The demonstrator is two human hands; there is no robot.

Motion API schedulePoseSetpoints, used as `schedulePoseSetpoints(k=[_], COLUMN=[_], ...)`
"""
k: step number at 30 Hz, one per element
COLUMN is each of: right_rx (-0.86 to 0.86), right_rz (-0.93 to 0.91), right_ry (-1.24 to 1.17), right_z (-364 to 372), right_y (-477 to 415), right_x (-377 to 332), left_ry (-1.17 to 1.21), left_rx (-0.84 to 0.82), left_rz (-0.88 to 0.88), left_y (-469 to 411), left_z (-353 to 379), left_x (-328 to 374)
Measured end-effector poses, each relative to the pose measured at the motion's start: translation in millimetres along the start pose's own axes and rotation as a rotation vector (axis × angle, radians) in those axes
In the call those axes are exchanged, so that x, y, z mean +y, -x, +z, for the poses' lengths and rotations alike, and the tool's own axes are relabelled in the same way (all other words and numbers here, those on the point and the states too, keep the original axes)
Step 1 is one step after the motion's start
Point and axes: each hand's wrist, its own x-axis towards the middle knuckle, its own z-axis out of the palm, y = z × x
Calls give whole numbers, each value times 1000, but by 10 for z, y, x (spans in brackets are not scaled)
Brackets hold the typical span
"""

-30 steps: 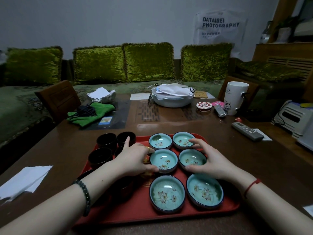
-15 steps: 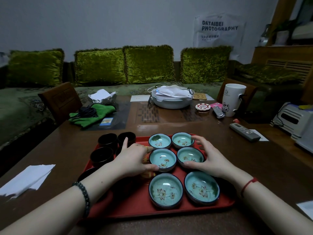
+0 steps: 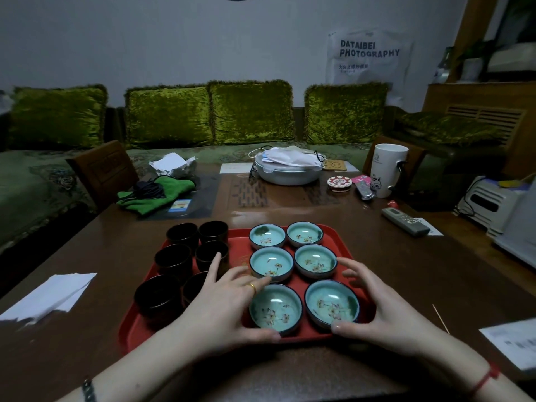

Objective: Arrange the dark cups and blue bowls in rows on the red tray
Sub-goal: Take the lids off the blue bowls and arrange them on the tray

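A red tray [image 3: 138,324] on the brown table holds several dark cups [image 3: 173,258] in two columns on its left and several blue bowls [image 3: 271,264] in two columns on its right. My left hand [image 3: 226,311] wraps the near left blue bowl [image 3: 275,310], thumb on its near rim and fingers at its far rim. My right hand [image 3: 388,311] cups the near right blue bowl [image 3: 332,304], thumb on the near rim and fingers spread by the far rim. My left hand partly hides the nearest right-column cup [image 3: 195,285].
A white mug [image 3: 387,169], a grey remote [image 3: 404,221] and a white lidded dish [image 3: 288,177] stand beyond the tray. A green cloth [image 3: 156,195] lies far left, white paper [image 3: 49,297] near left, more paper [image 3: 516,343] near right. A wooden chair back [image 3: 101,172] stands at the table's left.
Both hands have drawn back toward me from the middle pair of blue bowls to the nearest pair. The middle bowls now sit uncovered.
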Motion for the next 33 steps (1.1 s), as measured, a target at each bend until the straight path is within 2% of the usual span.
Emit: schedulePoseSetpoints(k=[11,18,33], right_rx=[123,195,197], right_rz=[-3,2,0], right_ry=[-46,-59,-53], right_z=[157,190,194], right_y=[27,5,-47], right_x=[11,17,21], left_ry=[6,54,41], left_rx=[51,127,173], left_rz=[-115,-124,-118], left_y=[80,54,60], left_z=[120,222,256], left_x=[100,137,163])
